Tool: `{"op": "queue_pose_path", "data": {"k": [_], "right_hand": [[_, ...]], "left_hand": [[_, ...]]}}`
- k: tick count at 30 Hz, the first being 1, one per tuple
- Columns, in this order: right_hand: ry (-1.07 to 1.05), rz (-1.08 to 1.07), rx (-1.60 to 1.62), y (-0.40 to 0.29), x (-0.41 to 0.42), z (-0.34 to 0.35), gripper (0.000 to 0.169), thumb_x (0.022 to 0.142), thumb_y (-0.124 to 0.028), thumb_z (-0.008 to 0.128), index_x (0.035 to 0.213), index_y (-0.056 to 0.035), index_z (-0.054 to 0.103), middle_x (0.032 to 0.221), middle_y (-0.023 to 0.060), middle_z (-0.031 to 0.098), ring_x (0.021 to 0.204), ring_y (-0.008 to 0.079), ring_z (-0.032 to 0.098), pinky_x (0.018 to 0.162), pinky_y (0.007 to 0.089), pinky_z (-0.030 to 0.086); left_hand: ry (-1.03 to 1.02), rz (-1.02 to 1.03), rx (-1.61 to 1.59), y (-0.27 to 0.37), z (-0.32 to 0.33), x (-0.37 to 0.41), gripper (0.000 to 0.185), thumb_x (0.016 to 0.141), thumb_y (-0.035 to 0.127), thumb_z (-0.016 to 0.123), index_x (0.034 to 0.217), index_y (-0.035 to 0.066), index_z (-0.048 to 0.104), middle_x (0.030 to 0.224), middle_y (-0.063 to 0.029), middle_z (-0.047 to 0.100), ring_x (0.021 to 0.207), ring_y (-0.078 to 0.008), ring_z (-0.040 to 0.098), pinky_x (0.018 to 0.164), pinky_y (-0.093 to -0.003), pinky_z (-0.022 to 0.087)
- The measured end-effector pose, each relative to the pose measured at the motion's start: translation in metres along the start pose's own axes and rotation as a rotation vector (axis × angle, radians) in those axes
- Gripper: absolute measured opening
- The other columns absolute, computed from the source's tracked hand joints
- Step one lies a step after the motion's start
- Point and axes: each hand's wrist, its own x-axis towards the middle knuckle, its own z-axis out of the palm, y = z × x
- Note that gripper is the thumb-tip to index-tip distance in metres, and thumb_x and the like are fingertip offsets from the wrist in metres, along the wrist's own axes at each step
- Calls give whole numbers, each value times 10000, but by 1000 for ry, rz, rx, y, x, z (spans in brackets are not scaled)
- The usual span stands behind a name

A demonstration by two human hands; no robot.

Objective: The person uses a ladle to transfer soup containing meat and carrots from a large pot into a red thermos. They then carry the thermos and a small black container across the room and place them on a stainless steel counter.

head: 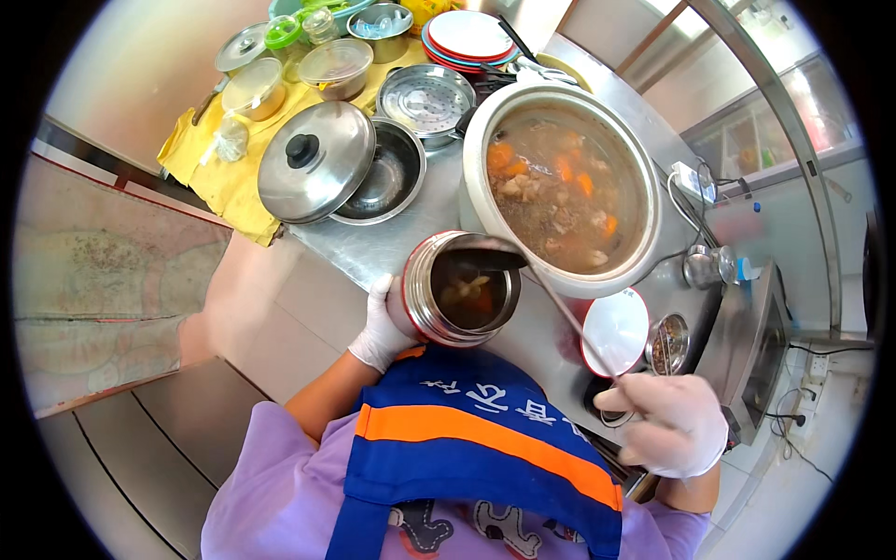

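My gloved left hand [382, 325] grips a wide-mouthed steel food jar [420, 308] from its left side. Dark broth [472, 290] with pale and orange pieces shows inside the jar. In my gloved right hand [668, 423] is the long thin handle of a metal ladle [483, 253]; its bowl is tilted over the jar's mouth. Just beyond, to the right, a large pale pot [476, 182] holds brown broth with carrot chunks [500, 155] and pieces of meat [518, 186]. Whether liquid is leaving the ladle cannot be made out.
On the steel counter [336, 252], a domed lid [318, 185] leans over a steel bowl [399, 175]. Behind are a perforated steamer tray [425, 98], stacked plates [470, 35] and lidded plastic tubs [255, 87]. A white bowl [616, 329] and a small steel cup [667, 343] stand right.
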Motion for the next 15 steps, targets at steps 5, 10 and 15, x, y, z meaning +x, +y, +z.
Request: {"op": "queue_pose_path", "data": {"k": [5,10,15], "right_hand": [[769,361,449,27,-25,4,251,975,-193,470,834,14,487,826,242,675,645,266,668,609,342,540],[959,653,386,75,-21,9,223,1005,-200,449,866,-33,496,753,131,623,680,195,673,664,295,520],[908,795,447,78,-16,16,226,998,-245,477,874,-63,530,727,105,679,693,143,658,715,253,497]], "left_hand": [[-28,103,-77,7,19,0,436,950,232,426,1335,29,443,1276,-142,533,1141,-255,548,952,-395,486],[-87,129,-104,4,16,2,408,994,237,354,1333,32,447,1291,-144,528,1143,-260,557,945,-404,512],[-269,58,-324,0,1,5,539,1002,397,229,1372,54,418,1371,-149,464,1239,-287,481,1031,-451,434]]}}
